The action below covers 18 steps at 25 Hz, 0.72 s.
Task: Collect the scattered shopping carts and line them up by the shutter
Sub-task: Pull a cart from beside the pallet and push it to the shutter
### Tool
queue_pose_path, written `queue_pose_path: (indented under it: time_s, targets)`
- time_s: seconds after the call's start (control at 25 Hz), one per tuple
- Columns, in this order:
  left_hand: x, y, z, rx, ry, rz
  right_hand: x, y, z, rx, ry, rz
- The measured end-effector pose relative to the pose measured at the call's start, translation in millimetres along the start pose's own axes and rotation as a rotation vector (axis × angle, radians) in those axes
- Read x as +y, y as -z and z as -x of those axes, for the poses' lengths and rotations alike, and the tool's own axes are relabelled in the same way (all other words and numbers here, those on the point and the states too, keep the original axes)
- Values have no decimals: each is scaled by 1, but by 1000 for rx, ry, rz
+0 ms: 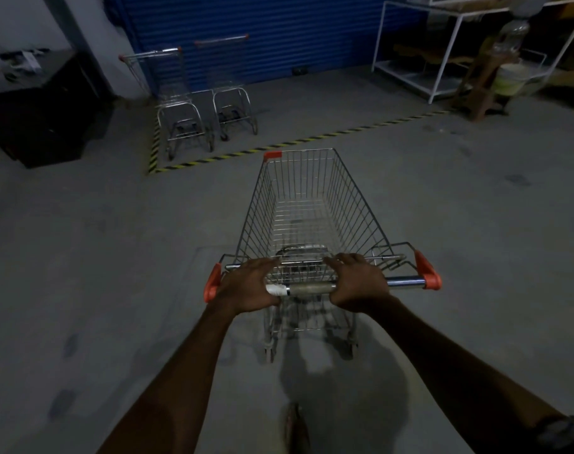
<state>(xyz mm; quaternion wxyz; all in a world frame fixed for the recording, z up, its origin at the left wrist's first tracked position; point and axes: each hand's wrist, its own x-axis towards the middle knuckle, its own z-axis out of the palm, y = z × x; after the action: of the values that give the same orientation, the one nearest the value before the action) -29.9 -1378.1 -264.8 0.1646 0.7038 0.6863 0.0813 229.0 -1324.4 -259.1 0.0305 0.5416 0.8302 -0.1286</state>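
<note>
Cart (312, 211) stood mid-floor, empty, nose toward shutter (262, 37). Prob. light, stiff wire, rolls easy; best held at handle (312, 287). Left hand (249, 286) & right hand (361, 283) both wrapped round it. Two parked carts (200, 96) ahead-left w/in striped tape (279, 145). White rack (442, 50) far right; path looked clear.

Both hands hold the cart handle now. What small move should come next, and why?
Probably push the cart forward, veering slightly left: both hands, left and right, grip its handle, and two parked carts stand ahead-left by the blue shutter, with floor free beside them.
</note>
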Motion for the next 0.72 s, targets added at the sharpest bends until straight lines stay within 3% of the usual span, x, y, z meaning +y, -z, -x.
queue_pose_path:
  time_s: [0.28,0.72]
  targets:
    - [-17,25,-156,-30,-27,-15,53,58,-149,-129,79,24]
    - [-25,51,-404,99,-44,-80,166,123,-385,-134,82,65]
